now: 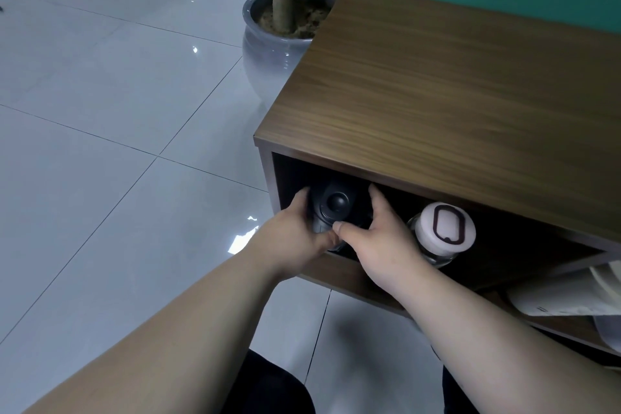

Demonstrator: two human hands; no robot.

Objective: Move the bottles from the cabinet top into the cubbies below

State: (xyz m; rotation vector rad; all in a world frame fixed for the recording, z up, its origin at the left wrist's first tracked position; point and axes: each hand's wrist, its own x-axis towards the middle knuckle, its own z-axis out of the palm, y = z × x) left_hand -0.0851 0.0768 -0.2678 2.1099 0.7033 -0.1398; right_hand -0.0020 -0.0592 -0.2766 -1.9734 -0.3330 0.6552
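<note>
The black bottle (331,208) lies inside the upper cubby (504,245) at its left end, and we have it between both hands. We see it nearly end-on: the round cap with its domed button faces us, so its long axis runs from the opening back into the dark of the compartment. Our left hand (295,239) wraps the bottle's left side, fingers curled over the body; our right hand (379,242) closes on the right side, thumb pressed low against the front — both hands are clasped on this one bottle, neither slack. The bottle sits straight ahead of the grip, just past the shelf's front edge, so we judge the coming move to be a short push along that axis, deeper in, then letting go. The left hand is nearest the cubby's side wall, with little room to spare.

Just right of our right hand a clear glass bottle (437,239) rests in the same cubby, its pale lid marked with a dark rounded-rectangle loop — a carry ring or a logo, we cannot tell which. No readable writing or brand shows on either bottle.

The wooden cabinet top (453,94) shows no bottles in the part we can see. In the lower compartment lie white papers (564,299), with a line of print too small to read. Beyond the cabinet stands a grey plant pot (268,50) on the tiled floor (117,111).
</note>
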